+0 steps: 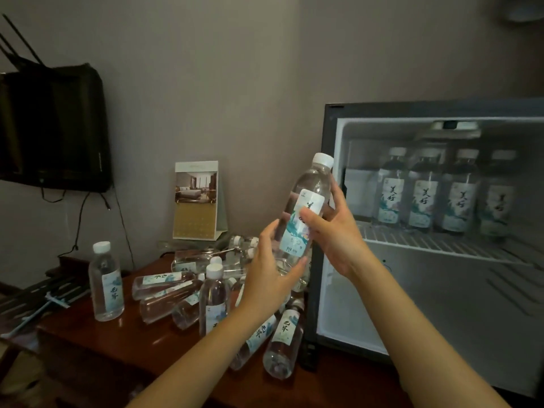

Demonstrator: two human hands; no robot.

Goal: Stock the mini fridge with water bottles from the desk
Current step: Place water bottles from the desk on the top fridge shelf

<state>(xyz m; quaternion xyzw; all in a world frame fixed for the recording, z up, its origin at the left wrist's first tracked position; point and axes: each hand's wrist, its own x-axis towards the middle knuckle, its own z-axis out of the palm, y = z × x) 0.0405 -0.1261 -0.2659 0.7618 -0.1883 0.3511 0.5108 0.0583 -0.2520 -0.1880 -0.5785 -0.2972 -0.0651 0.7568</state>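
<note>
Two hands on one water bottle (294,234), held in the air, tilted, white cap (323,159) up and leaning right

- left hand (270,272): fingers curled round the lower part of the bottle, gripping it from the left
- right hand (338,231): thumb on the label front, fingers behind the upper body, also gripping
- bottle sits between both hands, in front of the left frame edge of the mini fridge (426,304)

Right of the right hand: fridge interior in view. Four shelf bottles (424,198) stand upright in a row on the wire shelf (441,245), labels facing out, above and beyond the right wrist; blurred, rightmost one near the picture edge

Below and left of the left hand: the desk (103,348), dark red wood. Pile of lying bottles (164,287) just left of the left wrist, several overlapping, count unclear. One more lying bottle (284,343) passes under the left forearm, base toward the camera. Near upright bottle (214,301) stands just left of the left hand; far upright bottle (106,284) stands well apart, further left

Behind the pile, up-left of the left hand: tent calendar card (195,201) against the wall. Far left: wall TV (53,128), cables hanging under it
</note>
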